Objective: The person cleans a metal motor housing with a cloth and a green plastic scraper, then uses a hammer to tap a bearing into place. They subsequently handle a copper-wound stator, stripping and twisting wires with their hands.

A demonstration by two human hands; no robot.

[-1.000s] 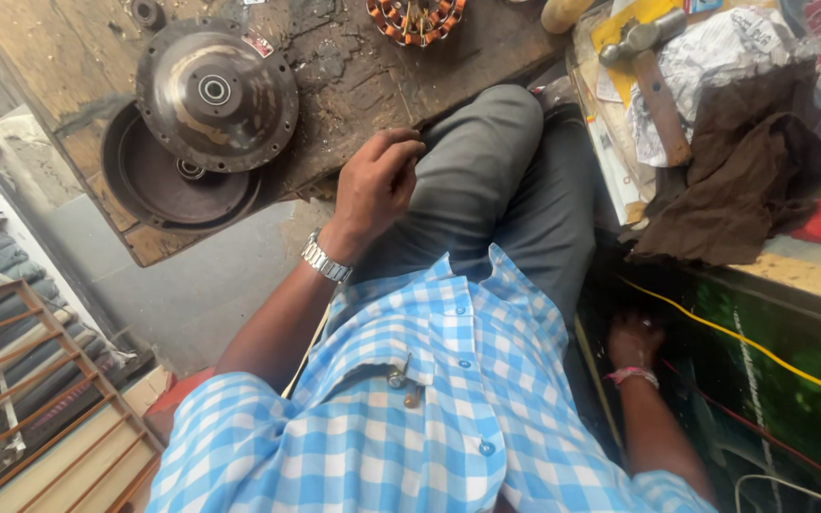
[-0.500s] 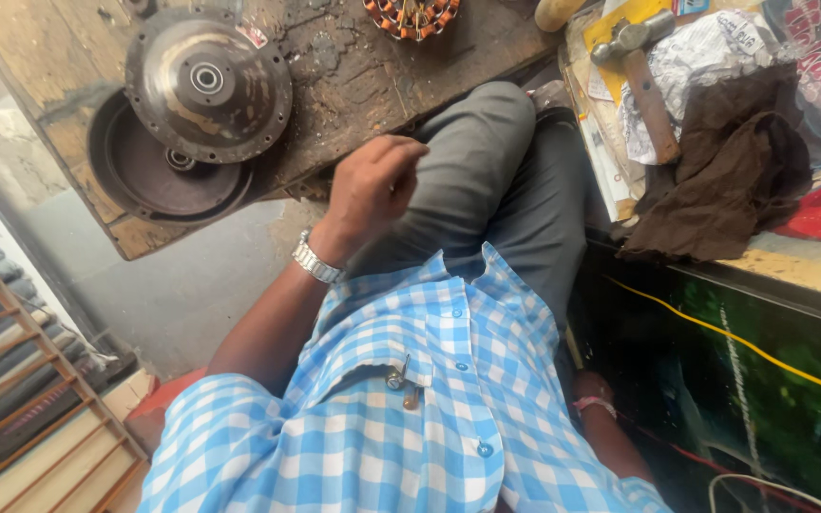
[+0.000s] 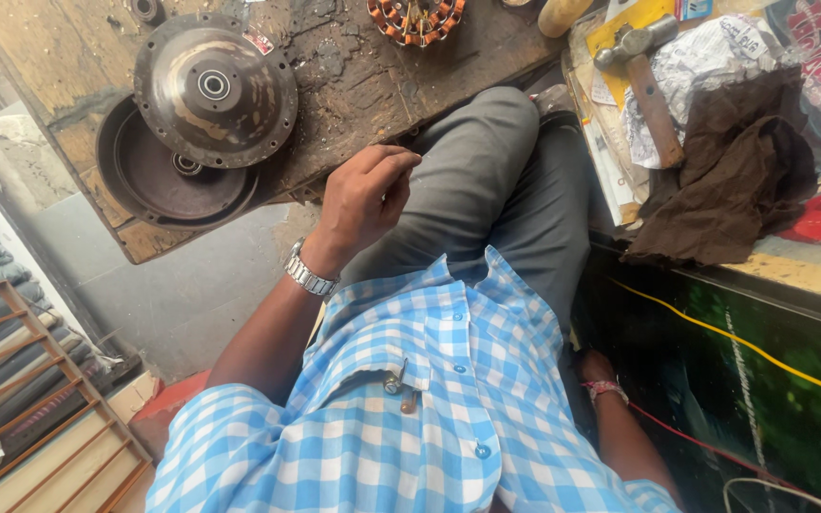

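The left hand (image 3: 365, 195), wearing a steel wristwatch (image 3: 310, 274), is now lifted a little off the grey-trousered knee (image 3: 472, 161) where it was resting a second ago, its fingers loosely curled with thumb and fingertips drawn together on nothing that can be made out; the right hand (image 3: 597, 366) is lowered beside the hip, and whether it is spread or closed cannot be told. Just beyond the left hand, two round, greasy metal motor housings (image 3: 213, 90) are seen overlapped on the scarred wooden tabletop (image 3: 353, 57), a copper-wound stator (image 3: 415, 19) farther off. Well to the right, a hammer (image 3: 640, 71) and a limp brown cloth (image 3: 729, 180) are laid.
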